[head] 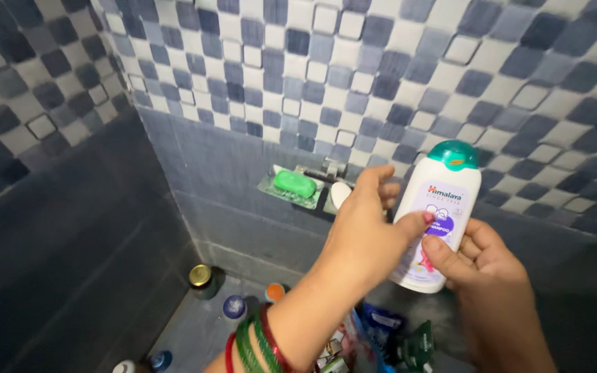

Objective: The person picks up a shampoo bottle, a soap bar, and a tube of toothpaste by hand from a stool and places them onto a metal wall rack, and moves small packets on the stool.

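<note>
A white bottle (443, 200) with a green flip cap and a purple label stands upright in front of the tiled wall, held in both hands. My left hand (364, 231), with red and green bangles on its wrist, reaches in from the lower left; its thumb presses on the label. My right hand (481, 266) cups the bottle's lower right side, thumb on the front. The bottle's base is partly hidden by my fingers.
A wall-mounted soap dish (271, 188) holds a green soap bar (294, 183), with a white soap (340, 193) beside it. On the floor in the corner stand bottles with a gold cap (200, 275), a blue cap (234, 306) and an orange cap (275, 291). Packets (381, 328) lie below my arms.
</note>
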